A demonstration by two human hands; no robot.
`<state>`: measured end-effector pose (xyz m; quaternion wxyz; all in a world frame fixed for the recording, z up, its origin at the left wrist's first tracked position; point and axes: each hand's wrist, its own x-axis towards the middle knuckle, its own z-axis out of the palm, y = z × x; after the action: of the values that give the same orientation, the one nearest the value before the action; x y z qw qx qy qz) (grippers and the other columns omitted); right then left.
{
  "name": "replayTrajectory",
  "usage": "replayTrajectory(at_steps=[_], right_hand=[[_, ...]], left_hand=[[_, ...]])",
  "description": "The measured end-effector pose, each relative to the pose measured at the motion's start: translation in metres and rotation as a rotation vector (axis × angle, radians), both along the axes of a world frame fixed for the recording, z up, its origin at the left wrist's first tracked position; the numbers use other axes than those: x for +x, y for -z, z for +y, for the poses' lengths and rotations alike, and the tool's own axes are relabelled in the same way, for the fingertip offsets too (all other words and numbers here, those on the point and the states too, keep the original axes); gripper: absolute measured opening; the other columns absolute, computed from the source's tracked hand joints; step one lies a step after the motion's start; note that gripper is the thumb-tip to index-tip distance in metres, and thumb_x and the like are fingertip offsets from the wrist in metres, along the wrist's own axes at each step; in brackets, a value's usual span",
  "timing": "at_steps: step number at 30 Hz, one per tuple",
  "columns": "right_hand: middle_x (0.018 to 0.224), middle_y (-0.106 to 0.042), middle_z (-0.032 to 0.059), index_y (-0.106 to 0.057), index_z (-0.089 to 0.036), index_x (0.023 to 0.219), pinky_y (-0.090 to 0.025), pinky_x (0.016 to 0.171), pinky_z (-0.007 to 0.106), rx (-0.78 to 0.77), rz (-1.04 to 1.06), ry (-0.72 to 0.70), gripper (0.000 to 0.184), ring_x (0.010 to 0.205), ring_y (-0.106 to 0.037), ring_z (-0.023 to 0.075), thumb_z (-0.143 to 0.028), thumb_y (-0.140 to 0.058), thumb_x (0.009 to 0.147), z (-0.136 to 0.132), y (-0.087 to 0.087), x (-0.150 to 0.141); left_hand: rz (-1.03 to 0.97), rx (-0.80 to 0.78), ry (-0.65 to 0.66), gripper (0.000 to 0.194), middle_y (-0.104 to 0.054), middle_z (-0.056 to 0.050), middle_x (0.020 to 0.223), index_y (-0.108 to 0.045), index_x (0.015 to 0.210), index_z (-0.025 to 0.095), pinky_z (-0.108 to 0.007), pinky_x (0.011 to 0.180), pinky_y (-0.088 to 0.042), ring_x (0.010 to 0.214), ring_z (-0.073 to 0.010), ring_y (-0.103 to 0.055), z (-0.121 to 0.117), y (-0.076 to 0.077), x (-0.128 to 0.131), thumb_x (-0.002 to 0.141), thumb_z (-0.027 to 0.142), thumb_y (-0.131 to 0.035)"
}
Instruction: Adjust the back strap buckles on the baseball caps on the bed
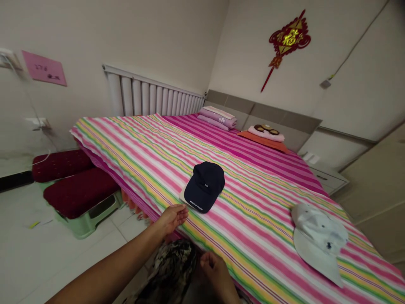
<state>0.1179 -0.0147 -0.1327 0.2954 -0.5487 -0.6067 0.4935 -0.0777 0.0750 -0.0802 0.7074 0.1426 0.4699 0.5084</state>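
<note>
A navy baseball cap (205, 181) with small white lettering on its brim lies on the striped bedspread (262, 236). A pale edge of something shows from under its left side; I cannot make out what it is. My left hand (175, 217) is just short of the brim, fingers stretched out and slightly bent, holding nothing. Lower down, by the bed's near edge, my right hand (215, 270) is loosely curled with nothing visible in it. Farther right rests a white baseball cap (319, 238), its brim toward me.
Folded lilac bedding (218, 118) and a pink pillow (265, 133) sit near the headboard (247, 109). Green stools (87, 223) with dark red covers stand left of the bed. A radiator (152, 93) lines the wall, and a white nightstand (329, 179) is at the far right.
</note>
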Motion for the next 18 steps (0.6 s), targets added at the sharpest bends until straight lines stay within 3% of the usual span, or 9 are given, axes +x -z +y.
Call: replayTrajectory(at_steps=[5, 9, 13, 18], right_hand=[[0.049, -0.044, -0.0050, -0.045, -0.020, 0.062, -0.030, 0.046, 0.023, -0.003, 0.063, 0.020, 0.009, 0.046, -0.039, 0.0108, -0.027, -0.046, 0.068, 0.023, -0.020, -0.006], [0.050, -0.046, -0.0048, -0.045, -0.020, 0.062, -0.030, 0.047, 0.023, -0.014, 0.097, 0.017, 0.010, 0.046, -0.040, 0.0104, -0.028, -0.047, 0.068, 0.025, -0.021, -0.010], [0.046, -0.045, -0.0055, -0.047, -0.019, 0.061, -0.028, 0.044, 0.023, -0.062, 0.097, 0.009, 0.013, 0.042, -0.038, 0.0101, -0.031, -0.047, 0.068, 0.015, -0.015, -0.010], [0.047, -0.046, -0.0058, -0.048, -0.019, 0.061, -0.030, 0.047, 0.023, -0.086, 0.098, 0.038, 0.011, 0.045, -0.042, 0.0104, -0.028, -0.047, 0.067, 0.002, -0.011, -0.004]], left_hand=[[0.102, 0.075, -0.110, 0.006, -0.052, 0.004, 0.046, -0.053, 0.063, 0.013, -0.015, 0.043, -0.038, 0.038, -0.0036, -0.047, 0.024, -0.009, -0.011, 0.068, 0.012, -0.057], [0.168, 0.182, -0.132, 0.011, -0.052, 0.005, 0.046, -0.054, 0.063, 0.013, -0.013, 0.044, -0.035, 0.041, -0.0031, -0.047, 0.049, -0.023, -0.014, 0.060, 0.009, -0.064], [0.188, 0.213, -0.083, 0.017, -0.057, 0.003, 0.050, -0.055, 0.067, 0.014, -0.015, 0.044, -0.035, 0.044, -0.0064, -0.051, 0.071, -0.027, -0.013, 0.056, 0.008, -0.067], [0.158, 0.192, 0.026, 0.014, -0.048, 0.005, 0.037, -0.055, 0.058, 0.012, -0.016, 0.035, -0.025, 0.031, -0.0043, -0.039, 0.090, -0.024, -0.013, 0.056, 0.006, -0.068]])
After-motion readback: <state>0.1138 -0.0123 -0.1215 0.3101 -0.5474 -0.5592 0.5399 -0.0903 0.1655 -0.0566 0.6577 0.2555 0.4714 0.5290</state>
